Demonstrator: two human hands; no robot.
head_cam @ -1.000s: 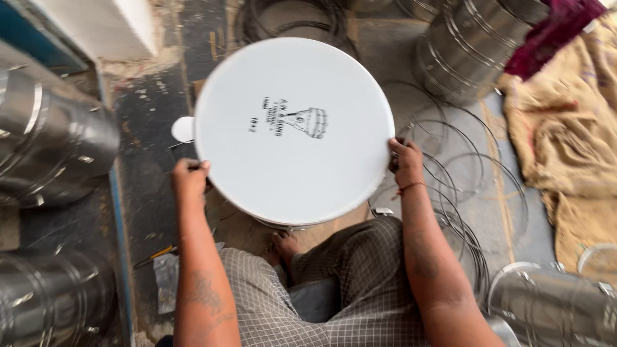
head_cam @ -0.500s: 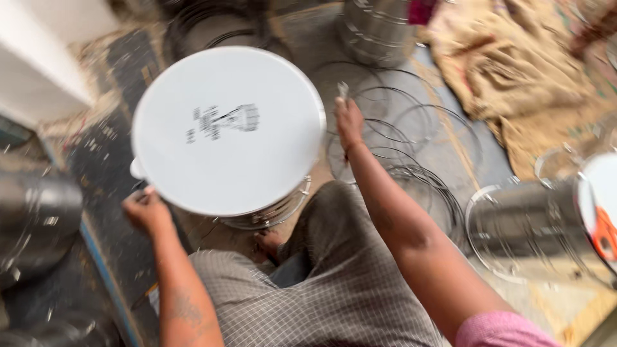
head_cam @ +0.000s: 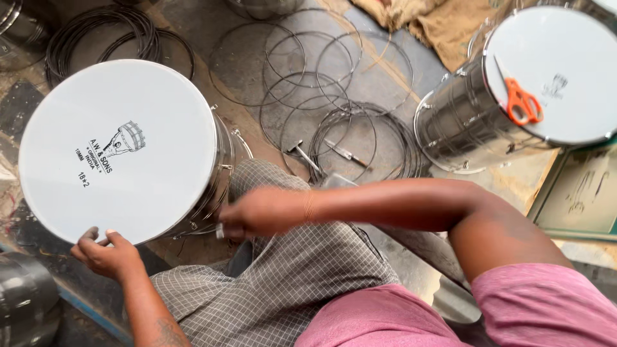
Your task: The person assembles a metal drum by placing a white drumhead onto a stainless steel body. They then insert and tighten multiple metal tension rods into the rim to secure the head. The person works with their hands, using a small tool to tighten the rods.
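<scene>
Two hands (head_cam: 109,256) (head_cam: 260,212) on drum (head_cam: 116,148), right blurred

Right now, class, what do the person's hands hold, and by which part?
The left hand grips the white-headed metal drum at the near rim of its head. The right hand, blurred, is at the drum's metal side; whether it grips cannot be told.

Even, soft daylight, no hard shadows; white drum head (head_cam: 119,151) between the hands bright but not blown out, mild glare on steel shell beyond right hand (head_cam: 260,212), which shows slight motion blur; frame edges slightly stretched.
</scene>
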